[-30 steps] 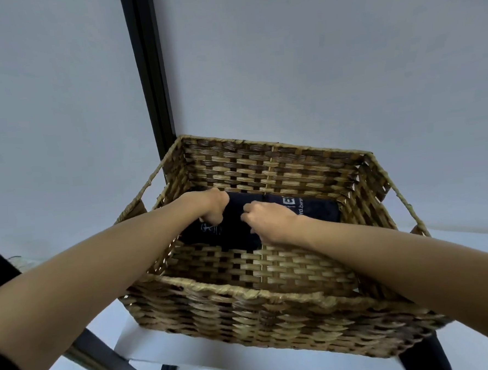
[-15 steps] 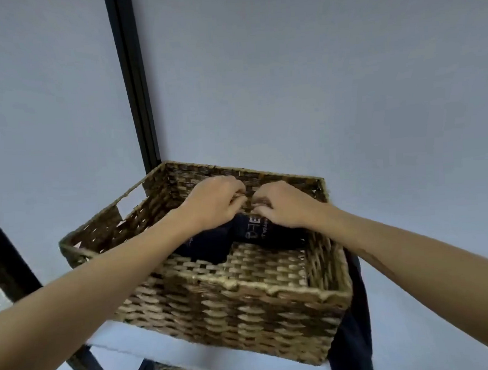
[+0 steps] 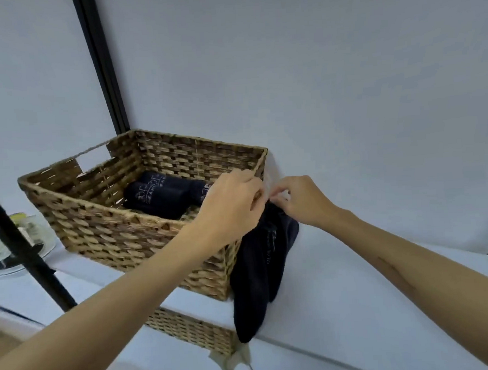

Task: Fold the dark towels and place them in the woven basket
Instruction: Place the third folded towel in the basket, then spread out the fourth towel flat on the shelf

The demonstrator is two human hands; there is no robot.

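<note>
The woven basket (image 3: 97, 231) stands on a white shelf, and folded dark towels (image 3: 158, 197) with pale lettering lie inside it. Another dark towel (image 3: 259, 269) hangs unfolded down the basket's right outer side, past the shelf edge. My left hand (image 3: 232, 202) and my right hand (image 3: 301, 201) are both pinched on this towel's top edge, close together beside the basket's right rim.
A white shelf (image 3: 372, 291) carries the basket against a pale wall. A black post (image 3: 101, 65) rises behind the basket and another black bar (image 3: 21, 250) slants at the left. A second woven basket (image 3: 188, 328) sits on the level below. A glass dish (image 3: 1, 251) lies far left.
Both hands have left the inside of the basket and moved right to the hanging towel's top edge. The view has shifted, so the folded towels inside are now uncovered.
</note>
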